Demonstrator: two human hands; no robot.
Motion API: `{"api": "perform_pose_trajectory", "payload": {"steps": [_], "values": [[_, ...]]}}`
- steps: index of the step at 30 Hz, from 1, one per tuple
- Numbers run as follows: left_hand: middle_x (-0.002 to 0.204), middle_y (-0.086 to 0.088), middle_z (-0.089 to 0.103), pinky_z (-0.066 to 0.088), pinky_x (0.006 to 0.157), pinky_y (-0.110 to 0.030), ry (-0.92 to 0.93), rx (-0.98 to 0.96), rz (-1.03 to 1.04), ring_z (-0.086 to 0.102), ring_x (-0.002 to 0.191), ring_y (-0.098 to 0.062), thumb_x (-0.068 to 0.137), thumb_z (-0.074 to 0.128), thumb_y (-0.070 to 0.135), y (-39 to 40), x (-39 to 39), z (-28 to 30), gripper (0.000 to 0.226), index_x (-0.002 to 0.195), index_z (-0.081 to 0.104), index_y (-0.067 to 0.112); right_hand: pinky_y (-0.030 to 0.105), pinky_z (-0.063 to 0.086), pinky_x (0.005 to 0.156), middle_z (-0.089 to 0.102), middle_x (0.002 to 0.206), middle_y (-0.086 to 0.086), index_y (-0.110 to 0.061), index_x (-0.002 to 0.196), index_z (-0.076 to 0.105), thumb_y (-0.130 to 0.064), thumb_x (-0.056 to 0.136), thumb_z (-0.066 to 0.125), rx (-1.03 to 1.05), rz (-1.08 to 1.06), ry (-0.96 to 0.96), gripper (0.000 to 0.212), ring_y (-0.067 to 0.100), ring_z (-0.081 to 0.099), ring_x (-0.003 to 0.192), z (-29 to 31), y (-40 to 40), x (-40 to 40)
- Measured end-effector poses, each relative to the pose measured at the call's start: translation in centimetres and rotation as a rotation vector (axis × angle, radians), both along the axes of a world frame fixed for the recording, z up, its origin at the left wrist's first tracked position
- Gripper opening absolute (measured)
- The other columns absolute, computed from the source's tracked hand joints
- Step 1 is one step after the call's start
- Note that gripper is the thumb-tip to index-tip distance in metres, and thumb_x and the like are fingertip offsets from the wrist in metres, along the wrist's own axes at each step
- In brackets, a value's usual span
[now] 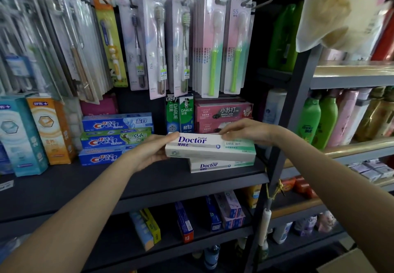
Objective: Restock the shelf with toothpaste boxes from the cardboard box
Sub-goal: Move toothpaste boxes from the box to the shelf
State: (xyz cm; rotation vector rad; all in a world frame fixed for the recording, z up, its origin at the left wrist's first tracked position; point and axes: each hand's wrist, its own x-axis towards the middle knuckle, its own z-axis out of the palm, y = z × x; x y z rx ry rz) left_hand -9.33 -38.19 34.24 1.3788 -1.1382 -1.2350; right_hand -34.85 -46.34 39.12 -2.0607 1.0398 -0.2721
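A white and green Doctor toothpaste box (pixel 204 148) lies across the top of another Doctor box (pixel 221 165) on the dark shelf (pixel 149 185). My left hand (pixel 153 151) grips its left end, thumb on top. My right hand (pixel 247 132) holds the upper right part of the box from above, fingers curled over the back edge. A corner of the cardboard box (pixel 345 262) shows at the bottom right.
Stacked blue Crest boxes (pixel 116 138) lie to the left, upright Darlie boxes (pixel 180 113) and pink baking soda boxes (pixel 222 112) behind. Toothbrush packs (pixel 210 42) hang above. A dark upright post (pixel 283 144) bounds the shelf on the right, with green bottles (pixel 317 121) beyond.
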Motion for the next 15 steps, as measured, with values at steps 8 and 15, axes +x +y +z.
{"api": "perform_pose_trajectory", "payload": {"steps": [8, 15], "values": [[0.093, -0.003, 0.068, 0.051, 0.076, -0.020, -0.055, -0.155, 0.034, 0.061, 0.085, -0.010, 0.088, 0.057, 0.029, -0.5, -1.3, -0.1, 0.026, 0.100, 0.065, 0.007, 0.036, 0.037, 0.108, 0.061, 0.119, -0.007, -0.030, 0.108, 0.066, -0.028, 0.081, 0.070, -0.053, 0.005, 0.047, 0.027, 0.012, 0.054, 0.113, 0.9, 0.0, -0.8], [0.099, 0.007, 0.063, 0.047, 0.087, -0.024, -0.283, -0.386, 0.121, 0.058, 0.096, -0.009, 0.080, 0.068, 0.011, -1.4, -0.9, 0.1, 0.020, 0.093, 0.059, 0.023, 0.018, 0.034, 0.084, 0.060, 0.114, 0.003, -0.008, 0.117, 0.059, -0.011, 0.080, 0.071, -0.613, -0.009, 0.175, 0.039, 0.012, 0.051, 0.100, 2.1, -0.7, 1.4]]}}
